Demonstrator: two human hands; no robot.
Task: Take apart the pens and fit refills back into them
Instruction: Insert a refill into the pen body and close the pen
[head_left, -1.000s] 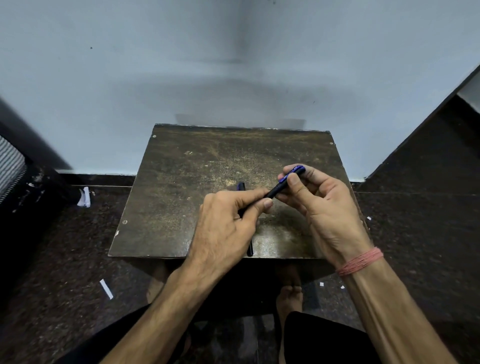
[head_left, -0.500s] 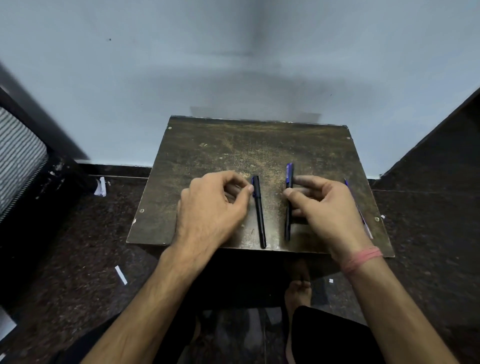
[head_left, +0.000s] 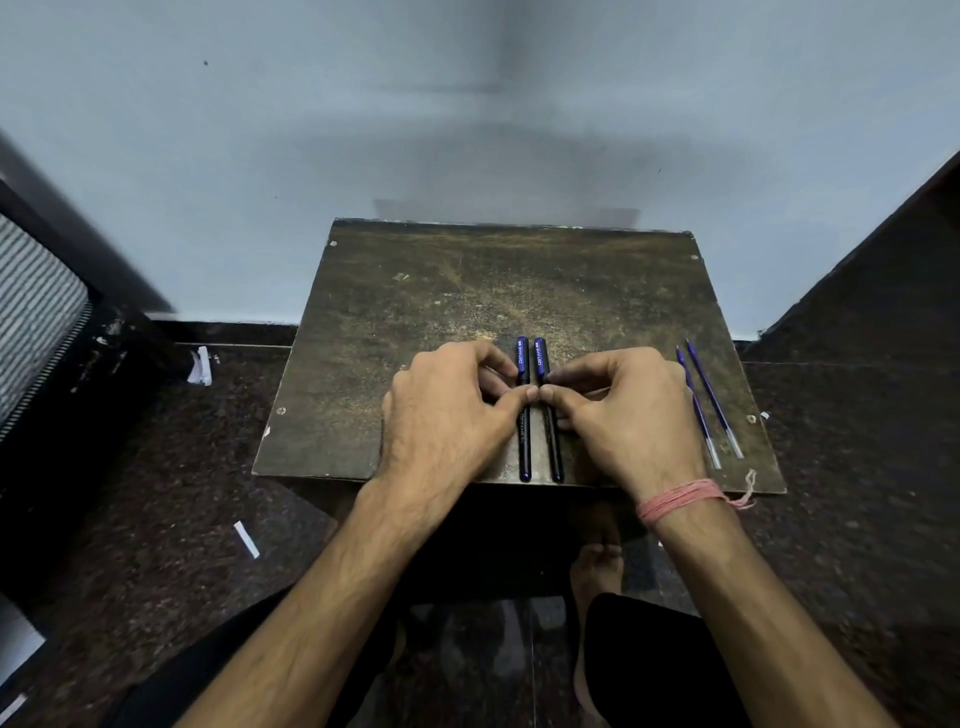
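Pale blue-grey wall behind; dark speckled stone floor (head_left: 156, 457) below, a few white paper scraps on it. Counter (head_left: 467, 291): small, rectangular, dark wood board, worn and scratched to a dull gold sheen at centre, screws at the corners. Left hand (head_left: 447, 415) and right hand (head_left: 623, 415) rest low on the near half, thumb tips almost meeting; pink thread band (head_left: 680, 501) wound round the right wrist. Two capped pens lie side by side, parallel, nearly touching, running front to back: left pen (head_left: 523, 410) and right pen (head_left: 548, 415), slim round barrels, dark glossy plastic with blue caps and white print. Left hand's thumb and forefinger are closed lightly on the left pen, right hand's likewise pinch the right pen; both pens sit flat on the board, not lifted. Two loose refills (head_left: 709, 402) lie well apart to the right, near the edge: thin tubes, blue along most of the length, clear at the near end. Judgement: the pens are being lined up, whole; disassembly not begun on these. Next move likely calls for lifting one pen, gripping barrel and cap in opposite hands, pulling or unscrewing straight along the axis. Smooth round barrels may roll if let go.
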